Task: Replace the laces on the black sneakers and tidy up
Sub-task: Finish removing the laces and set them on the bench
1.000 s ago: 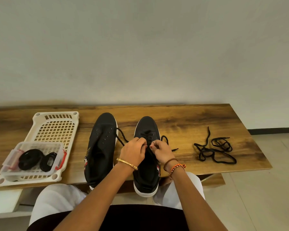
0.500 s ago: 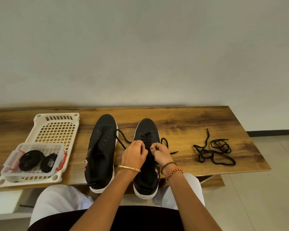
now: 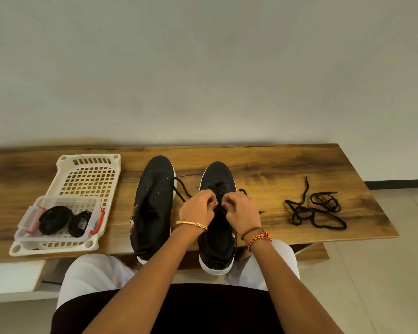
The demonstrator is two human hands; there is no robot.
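Observation:
Two black sneakers stand side by side on the wooden table [image 3: 275, 169], toes away from me. The left sneaker [image 3: 155, 203] has bare eyelets and no lace. The right sneaker [image 3: 217, 237] carries a black lace [image 3: 182, 192] through its front eyelets; one end trails left over the table. My left hand [image 3: 197, 209] and my right hand [image 3: 241, 210] meet over the middle of this shoe, each pinching the lace with curled fingers. A loose tangle of black laces [image 3: 314, 210] lies on the table to the right.
A white perforated tray [image 3: 87, 174] sits at the left. In it stands a clear plastic box [image 3: 58, 215] with red clasps holding coiled black laces. The sneakers' heels overhang the table's near edge above my knees. A plain wall rises behind the table.
My hands have shifted slightly toward the shoe's toe and closer together on the lace. The camera view has tilted a little; the other objects stay where they were.

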